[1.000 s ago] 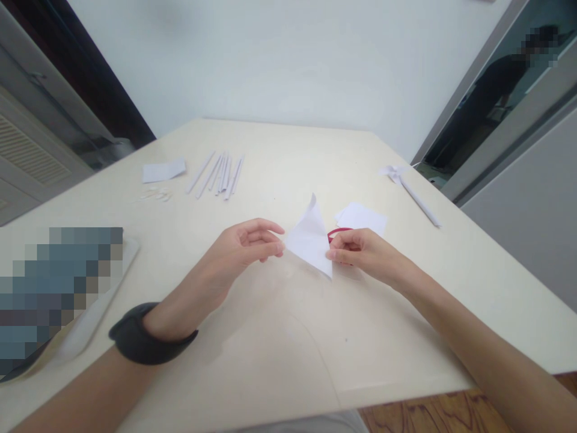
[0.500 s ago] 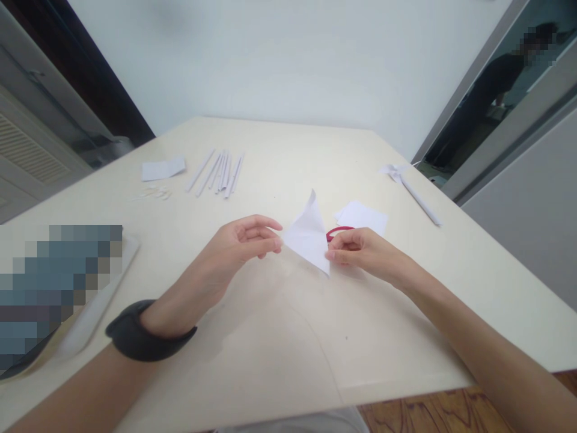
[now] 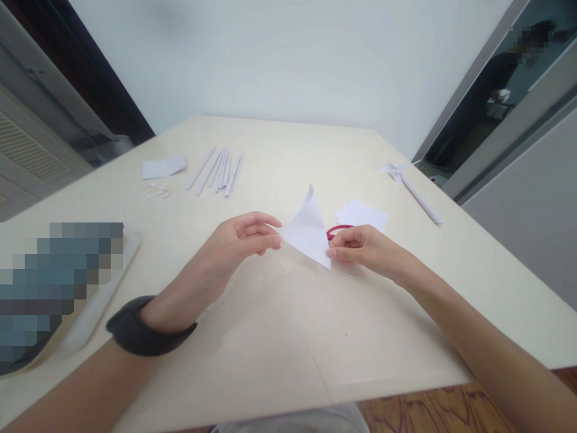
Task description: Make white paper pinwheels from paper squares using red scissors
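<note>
Folded white triangular paper sheet point(image 3: 308, 236) held just above the cream tabletop point(image 3: 288, 337), barely moved over the last second. Left hand point(image 3: 234, 246) fingers pinch its left corner; right hand point(image 3: 367, 251) fingers pinch its lower right corner, in front of red-handled scissors point(image 3: 338, 231). The fold appears unfinished.

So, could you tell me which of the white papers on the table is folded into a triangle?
The folded paper pinched between both hands; the sheets behind it lie flat.

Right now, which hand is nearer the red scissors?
Right. The right hand lies just in front of the red scissors, partly covering them; the left hand is across the folded paper.
</note>
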The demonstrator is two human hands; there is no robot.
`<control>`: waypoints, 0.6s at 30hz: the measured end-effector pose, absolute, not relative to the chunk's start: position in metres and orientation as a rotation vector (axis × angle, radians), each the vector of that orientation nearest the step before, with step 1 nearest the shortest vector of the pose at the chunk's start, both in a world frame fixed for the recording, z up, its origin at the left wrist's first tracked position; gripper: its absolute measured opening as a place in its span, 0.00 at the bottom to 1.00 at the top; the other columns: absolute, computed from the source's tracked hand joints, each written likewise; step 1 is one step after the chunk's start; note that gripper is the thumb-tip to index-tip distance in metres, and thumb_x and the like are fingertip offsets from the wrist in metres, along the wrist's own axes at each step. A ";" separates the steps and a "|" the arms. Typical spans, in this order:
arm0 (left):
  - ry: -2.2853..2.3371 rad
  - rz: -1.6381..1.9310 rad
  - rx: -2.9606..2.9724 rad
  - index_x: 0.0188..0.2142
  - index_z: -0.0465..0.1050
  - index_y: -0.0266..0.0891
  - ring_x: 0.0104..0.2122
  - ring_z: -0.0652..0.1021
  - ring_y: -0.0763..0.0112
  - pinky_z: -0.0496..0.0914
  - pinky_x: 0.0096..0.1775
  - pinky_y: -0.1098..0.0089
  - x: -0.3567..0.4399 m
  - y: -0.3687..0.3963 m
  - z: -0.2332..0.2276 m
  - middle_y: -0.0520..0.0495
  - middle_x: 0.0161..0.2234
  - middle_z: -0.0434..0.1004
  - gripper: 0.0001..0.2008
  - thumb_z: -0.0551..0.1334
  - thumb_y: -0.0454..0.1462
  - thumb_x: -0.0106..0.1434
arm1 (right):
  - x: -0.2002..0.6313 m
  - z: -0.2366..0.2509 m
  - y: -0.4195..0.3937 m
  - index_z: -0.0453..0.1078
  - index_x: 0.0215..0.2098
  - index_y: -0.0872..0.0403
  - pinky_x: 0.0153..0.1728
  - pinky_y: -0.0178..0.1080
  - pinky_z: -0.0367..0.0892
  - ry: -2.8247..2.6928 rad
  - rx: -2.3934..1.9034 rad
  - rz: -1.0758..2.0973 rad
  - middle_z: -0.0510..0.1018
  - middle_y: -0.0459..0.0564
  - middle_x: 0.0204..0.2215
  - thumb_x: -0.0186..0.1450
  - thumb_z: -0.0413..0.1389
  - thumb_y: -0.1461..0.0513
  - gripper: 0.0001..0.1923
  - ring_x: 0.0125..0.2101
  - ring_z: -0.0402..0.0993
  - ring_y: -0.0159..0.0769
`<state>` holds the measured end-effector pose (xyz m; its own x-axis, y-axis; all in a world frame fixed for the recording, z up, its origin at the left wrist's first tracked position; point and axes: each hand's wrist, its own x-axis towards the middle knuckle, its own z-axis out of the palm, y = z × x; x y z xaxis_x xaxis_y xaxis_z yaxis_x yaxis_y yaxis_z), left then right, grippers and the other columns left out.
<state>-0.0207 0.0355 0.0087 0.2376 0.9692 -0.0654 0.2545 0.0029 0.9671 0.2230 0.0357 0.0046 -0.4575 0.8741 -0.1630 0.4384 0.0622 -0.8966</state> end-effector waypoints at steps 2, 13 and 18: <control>1.220 0.870 1.475 0.39 0.71 0.44 0.30 0.71 0.71 0.62 0.32 0.73 -0.020 0.035 0.009 0.53 0.28 0.73 0.11 0.64 0.39 0.55 | 0.223 0.005 0.036 0.64 0.23 0.55 0.26 0.35 0.53 -1.921 -1.311 1.371 0.64 0.44 0.26 0.60 0.54 0.54 0.14 0.25 0.59 0.29; 1.244 0.888 1.468 0.38 0.72 0.43 0.29 0.73 0.71 0.63 0.31 0.72 -0.020 0.034 0.012 0.52 0.28 0.74 0.10 0.63 0.39 0.55 | 0.219 0.006 0.033 0.59 0.20 0.54 0.26 0.35 0.54 -1.941 -1.358 1.329 0.62 0.43 0.22 0.61 0.52 0.55 0.15 0.24 0.59 0.29; 1.243 0.883 1.466 0.39 0.72 0.43 0.30 0.72 0.71 0.62 0.32 0.72 -0.021 0.034 0.012 0.52 0.28 0.74 0.11 0.64 0.38 0.54 | 0.217 0.006 0.034 0.65 0.22 0.55 0.26 0.35 0.54 -1.980 -1.354 1.329 0.64 0.44 0.23 0.58 0.55 0.55 0.12 0.25 0.60 0.30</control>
<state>-0.0214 0.0343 0.0123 0.2112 0.9754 -0.0636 0.2618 0.0062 0.9651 0.2175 0.0341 0.0055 -0.4528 0.8734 -0.1793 0.4966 0.0801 -0.8643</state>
